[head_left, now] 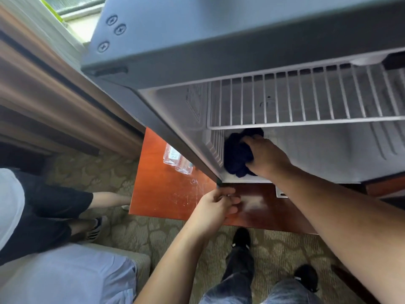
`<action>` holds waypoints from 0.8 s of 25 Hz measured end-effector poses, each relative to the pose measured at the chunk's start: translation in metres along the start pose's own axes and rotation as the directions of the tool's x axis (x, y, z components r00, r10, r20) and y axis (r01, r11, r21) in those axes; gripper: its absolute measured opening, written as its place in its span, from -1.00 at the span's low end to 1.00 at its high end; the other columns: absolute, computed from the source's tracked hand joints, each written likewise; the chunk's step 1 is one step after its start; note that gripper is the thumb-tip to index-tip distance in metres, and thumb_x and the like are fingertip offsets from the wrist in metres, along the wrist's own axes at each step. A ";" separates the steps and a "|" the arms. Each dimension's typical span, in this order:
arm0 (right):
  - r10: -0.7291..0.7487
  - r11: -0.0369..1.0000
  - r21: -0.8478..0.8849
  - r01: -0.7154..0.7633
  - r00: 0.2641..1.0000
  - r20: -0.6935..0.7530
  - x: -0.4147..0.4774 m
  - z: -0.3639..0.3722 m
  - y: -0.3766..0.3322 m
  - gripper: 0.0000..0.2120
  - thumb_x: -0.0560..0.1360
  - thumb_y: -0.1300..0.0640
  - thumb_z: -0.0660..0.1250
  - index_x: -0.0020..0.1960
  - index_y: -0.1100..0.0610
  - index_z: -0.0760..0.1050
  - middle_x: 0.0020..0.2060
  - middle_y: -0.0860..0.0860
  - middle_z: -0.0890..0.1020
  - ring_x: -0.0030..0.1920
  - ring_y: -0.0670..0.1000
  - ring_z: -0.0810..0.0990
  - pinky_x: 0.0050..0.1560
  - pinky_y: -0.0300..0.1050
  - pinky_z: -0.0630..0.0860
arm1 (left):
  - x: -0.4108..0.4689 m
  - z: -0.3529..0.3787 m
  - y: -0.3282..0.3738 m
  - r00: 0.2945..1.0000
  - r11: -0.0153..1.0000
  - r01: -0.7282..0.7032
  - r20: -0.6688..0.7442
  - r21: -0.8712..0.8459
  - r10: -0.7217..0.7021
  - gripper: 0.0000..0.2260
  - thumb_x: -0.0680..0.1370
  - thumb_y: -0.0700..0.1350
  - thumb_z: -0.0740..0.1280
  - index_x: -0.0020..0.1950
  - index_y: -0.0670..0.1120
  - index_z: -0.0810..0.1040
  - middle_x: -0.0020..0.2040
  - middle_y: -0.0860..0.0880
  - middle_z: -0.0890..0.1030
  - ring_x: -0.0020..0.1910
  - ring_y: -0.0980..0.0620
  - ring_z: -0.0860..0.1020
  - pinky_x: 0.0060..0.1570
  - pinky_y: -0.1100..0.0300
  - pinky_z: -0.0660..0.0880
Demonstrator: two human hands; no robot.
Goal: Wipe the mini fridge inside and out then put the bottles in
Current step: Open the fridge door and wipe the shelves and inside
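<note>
The grey mini fridge [197, 40] stands open on a red-brown wooden table [166, 194]. Inside, a white wire shelf [306, 99] spans the upper part. My right hand [266, 157] is inside the fridge, shut on a bunched dark blue cloth [237, 154] pressed against the lower left inner wall under the shelf. My left hand [215, 204] grips the fridge's lower left front corner at the table top. Two clear plastic bottles [177, 160] stand on the table to the left of the fridge, partly hidden by its side.
A brown curtain [43, 95] hangs at the left by a window. Another person's legs in dark shorts and sandals [65, 207] stand at left on the patterned carpet. A pale cushion [65, 275] sits at bottom left. My own feet [241, 240] are below the table edge.
</note>
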State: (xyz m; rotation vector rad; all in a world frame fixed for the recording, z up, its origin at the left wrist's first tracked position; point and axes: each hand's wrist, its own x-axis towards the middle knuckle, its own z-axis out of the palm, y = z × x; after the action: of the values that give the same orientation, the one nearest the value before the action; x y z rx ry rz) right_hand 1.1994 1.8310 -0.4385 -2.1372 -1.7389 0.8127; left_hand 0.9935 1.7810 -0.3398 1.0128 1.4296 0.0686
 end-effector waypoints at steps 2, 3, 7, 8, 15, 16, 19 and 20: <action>0.090 0.983 0.169 -0.066 0.986 -0.142 -0.002 -0.008 0.001 -0.52 0.42 0.21 0.39 0.34 0.04 0.49 0.19 0.11 0.61 0.18 0.20 0.61 0.06 -0.01 0.59 | -0.003 -0.002 0.001 0.999 0.999 -0.031 0.020 -0.023 0.032 -0.75 0.67 -0.18 0.25 0.29 -0.03 0.61 0.04 0.05 0.76 -0.12 0.19 0.69 -0.28 0.40 0.54; 0.166 0.958 0.265 -0.109 0.966 -0.201 -0.002 -0.013 0.001 -0.59 0.44 0.21 0.39 0.28 0.08 0.53 0.12 0.11 0.65 0.14 0.17 0.63 0.01 -0.14 0.55 | -0.003 -0.003 0.002 0.998 0.998 -0.042 0.034 -0.042 0.043 -0.76 0.67 -0.18 0.25 0.29 -0.02 0.61 0.04 0.06 0.76 -0.10 0.19 0.70 -0.26 0.38 0.56; 0.268 0.778 0.628 0.020 0.893 -0.361 -0.001 -0.041 -0.019 -0.66 0.49 0.19 0.47 0.25 0.08 0.57 0.04 -0.03 0.66 0.06 -0.09 0.60 0.01 -0.42 0.45 | 0.002 -0.010 0.008 0.996 0.994 -0.065 0.052 -0.091 0.070 -0.75 0.67 -0.14 0.26 0.27 0.06 0.62 0.09 0.07 0.75 0.04 0.10 0.70 -0.01 0.23 0.56; 0.249 0.729 0.681 0.078 0.895 -0.370 0.002 -0.049 -0.029 -0.69 0.50 0.18 0.49 0.22 0.07 0.57 0.01 -0.07 0.65 0.02 -0.13 0.60 0.03 -0.41 0.46 | 0.003 -0.011 0.008 0.997 0.994 -0.064 0.045 -0.094 0.068 -0.75 0.66 -0.14 0.27 0.27 0.06 0.62 0.09 0.07 0.75 0.05 0.10 0.70 0.02 0.20 0.55; 0.164 0.838 0.541 0.064 0.918 -0.361 -0.015 -0.043 -0.062 -0.81 0.46 0.29 0.40 0.06 0.20 0.65 -0.14 0.02 0.65 -0.07 -0.01 0.60 -0.20 -0.33 0.41 | 0.003 -0.021 -0.001 0.998 0.980 -0.058 0.028 -0.191 0.064 -0.77 0.64 -0.10 0.30 0.25 0.05 0.64 0.09 0.07 0.75 0.06 0.08 0.71 -0.07 0.23 0.55; 0.176 0.846 0.532 0.030 0.927 -0.331 -0.027 -0.036 -0.059 -0.79 0.42 0.30 0.39 0.03 0.17 0.65 -0.16 0.02 0.64 -0.10 0.01 0.60 -0.27 -0.38 0.35 | 0.001 -0.021 -0.001 0.999 0.978 -0.047 0.003 -0.201 0.049 -0.77 0.65 -0.12 0.28 0.24 0.03 0.65 0.04 0.10 0.76 -0.01 0.11 0.71 -0.10 0.26 0.55; 0.115 0.832 0.554 0.031 0.967 -0.227 -0.066 -0.024 -0.050 -0.67 0.38 0.30 0.40 0.12 0.10 0.64 -0.14 0.01 0.60 -0.11 0.02 0.59 -0.24 -0.48 0.35 | -0.005 -0.012 0.004 0.999 0.983 -0.023 -0.039 -0.182 0.016 -0.76 0.66 -0.17 0.23 0.22 -0.03 0.65 -0.02 0.08 0.76 -0.11 0.13 0.68 -0.09 0.22 0.52; 0.077 0.836 0.547 0.040 0.979 -0.189 -0.076 -0.025 -0.049 -0.63 0.39 0.30 0.42 0.18 0.09 0.64 -0.11 0.01 0.59 -0.06 0.03 0.60 -0.20 -0.50 0.35 | -0.005 -0.008 0.007 0.999 0.987 -0.007 -0.035 -0.159 0.002 -0.77 0.65 -0.19 0.25 0.21 -0.05 0.65 0.04 0.03 0.76 -0.08 0.10 0.68 -0.05 0.19 0.53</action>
State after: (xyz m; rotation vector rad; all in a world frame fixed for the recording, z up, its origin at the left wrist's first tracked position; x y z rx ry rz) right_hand 1.1645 1.7733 -0.3724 -1.7690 -1.1917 0.9234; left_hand 0.9897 1.7868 -0.3301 0.8868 1.4297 0.2020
